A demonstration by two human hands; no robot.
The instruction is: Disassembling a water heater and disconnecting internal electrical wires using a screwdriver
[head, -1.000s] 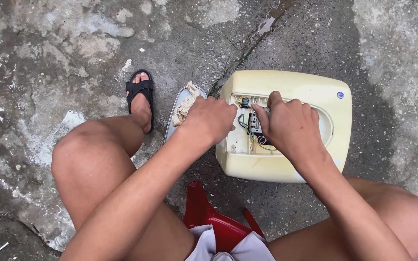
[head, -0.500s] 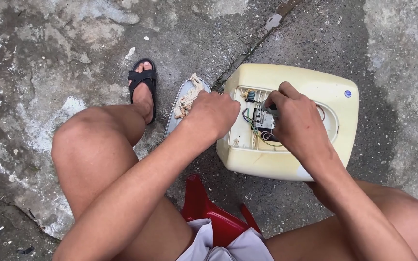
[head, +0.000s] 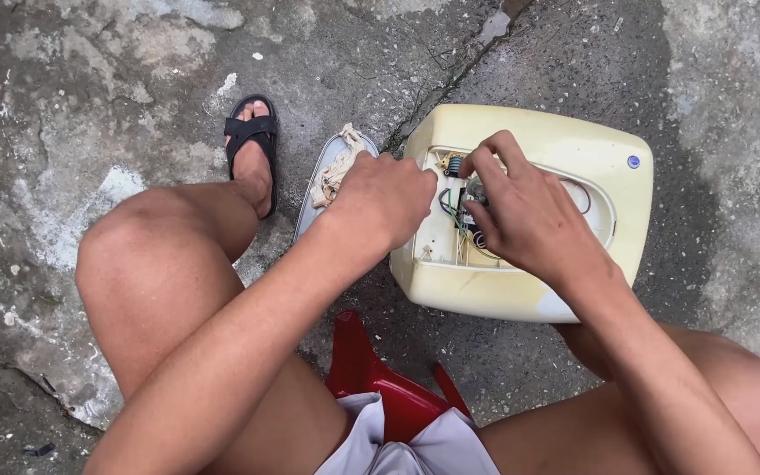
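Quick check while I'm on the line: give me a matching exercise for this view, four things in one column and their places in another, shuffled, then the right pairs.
Things:
1. cream plastic appliance housing
2. grey oval cover panel with a rag on it
3. red plastic stool
4. black strap sandal

Places:
A. under the seated person, between the thighs
B. on the foot, upper left on the concrete
C. lying on the ground with its wiring bay open, under the right hand
D. on the ground left of the housing, beside the left hand

Pairs: 1-C, 2-D, 3-A, 4-B
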